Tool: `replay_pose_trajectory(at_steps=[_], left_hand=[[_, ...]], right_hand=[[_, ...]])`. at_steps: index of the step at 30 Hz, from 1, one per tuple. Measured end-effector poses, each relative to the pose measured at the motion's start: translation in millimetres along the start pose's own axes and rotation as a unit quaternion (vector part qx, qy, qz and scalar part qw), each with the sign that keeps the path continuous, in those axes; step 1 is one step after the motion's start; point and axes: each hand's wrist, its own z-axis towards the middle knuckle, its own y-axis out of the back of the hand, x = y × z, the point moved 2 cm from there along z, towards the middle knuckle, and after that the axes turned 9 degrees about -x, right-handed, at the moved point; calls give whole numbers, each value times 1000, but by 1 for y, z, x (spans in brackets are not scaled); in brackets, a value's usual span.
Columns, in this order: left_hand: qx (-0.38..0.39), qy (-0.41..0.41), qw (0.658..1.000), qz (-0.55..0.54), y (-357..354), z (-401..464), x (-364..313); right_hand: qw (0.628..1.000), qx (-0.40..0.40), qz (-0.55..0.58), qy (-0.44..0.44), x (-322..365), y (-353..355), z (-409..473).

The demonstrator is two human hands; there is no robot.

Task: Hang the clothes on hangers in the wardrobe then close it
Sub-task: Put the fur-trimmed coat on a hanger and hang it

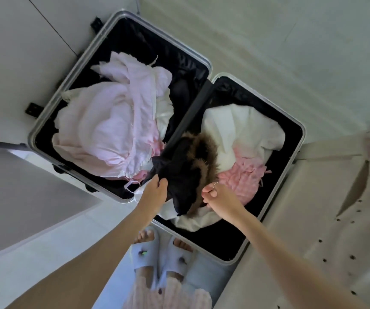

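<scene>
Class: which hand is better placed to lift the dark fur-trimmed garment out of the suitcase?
Left. The left hand already pinches the dark garment; the right hand only grips its fur edge.

We see soft, even daylight with a cool tint and no hard shadows. The black lining of the suitcase (186, 61) is so dark that its folds almost disappear, while the pale clothes (103, 128) look a little washed out. The wide lens bends straight lines near the edges, and the spotted garment (346, 230) at the right is stretched and blurred. The slippers (157, 257) at the bottom are slightly soft.
</scene>
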Motion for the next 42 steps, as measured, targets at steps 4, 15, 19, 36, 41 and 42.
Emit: replay_pose_trajectory(at_steps=[4,15,19,36,41,42], left_hand=[[-30,-30,999,-19,41,-65,-65],[-106,-150,974,-130,174,-258,-189],[-124,-241,956,-113,204,-324,-211],[-206,-355,884,-223,358,-522,-167],[-275,-354,852,-270,418,-556,-125],[-297,-345,846,-277,430,-561,-116]], right_hand=[[998,22,-40,41,36,37,-52],[945,-54,-200,251,140,119,-222],[920,-85,-256,283,174,133,-271],[940,-163,-9,300,275,152,-490],[947,-61,-44,312,307,109,-562],[946,-38,-46,318,314,97,-574]])
